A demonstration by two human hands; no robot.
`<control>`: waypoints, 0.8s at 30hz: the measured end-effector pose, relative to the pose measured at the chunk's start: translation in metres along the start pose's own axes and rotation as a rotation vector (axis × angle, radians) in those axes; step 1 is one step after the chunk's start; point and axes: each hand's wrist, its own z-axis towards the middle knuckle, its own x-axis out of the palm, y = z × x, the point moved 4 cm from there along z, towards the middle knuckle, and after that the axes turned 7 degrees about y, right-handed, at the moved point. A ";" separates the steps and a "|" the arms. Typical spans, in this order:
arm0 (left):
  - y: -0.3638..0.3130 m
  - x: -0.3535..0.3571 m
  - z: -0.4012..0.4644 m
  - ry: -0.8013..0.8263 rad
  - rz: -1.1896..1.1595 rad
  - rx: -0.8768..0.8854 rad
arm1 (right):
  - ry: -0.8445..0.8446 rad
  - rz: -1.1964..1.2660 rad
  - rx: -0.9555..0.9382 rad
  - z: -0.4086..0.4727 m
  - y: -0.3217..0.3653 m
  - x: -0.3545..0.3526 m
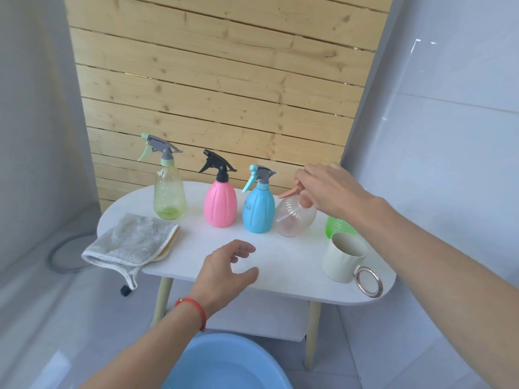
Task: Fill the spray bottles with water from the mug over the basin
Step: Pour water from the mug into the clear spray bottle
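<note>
**Taking up a spray bottle for filling: right hand at the clear bottle's head**

A white oval table (pixel 280 265) stands before a wooden slat panel (pixel 224 80); below its near edge sits the blue basin (pixel 224 363), partly cut off by the frame. On the table's left end lies a folded grey cloth (pixel 129 242), one corner hanging over the edge. Along the back stand four spray bottles in a row: a yellow-green bottle (pixel 169 192), a pink bottle (pixel 220 203), a blue bottle (pixel 258 209) and a clear bottle (pixel 292 217), the last tilted leftward. A fifth, green bottle (pixel 338 227) shows only partly behind the cream mug (pixel 342 256), which stands upright near the right end, its ring handle toward the viewer. Whether the mug holds water cannot be told.

The right hand (pixel 334 189) has its fingers curled round the clear bottle's orange spray head; the trigger juts out to the left. The left hand (pixel 227 268) hovers above the table's near edge, fingers loosely spread, holding nothing.

The step in hand appears to be fetching this bottle. To do it well, the free hand should steady the body while the head is unscrewed, and the open neck should be brought above the basin before pouring, so that spills fall there and not on the table.
</note>
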 end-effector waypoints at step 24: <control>0.024 -0.067 -0.062 0.142 0.588 0.298 | 0.139 1.337 -0.048 -0.113 0.161 0.060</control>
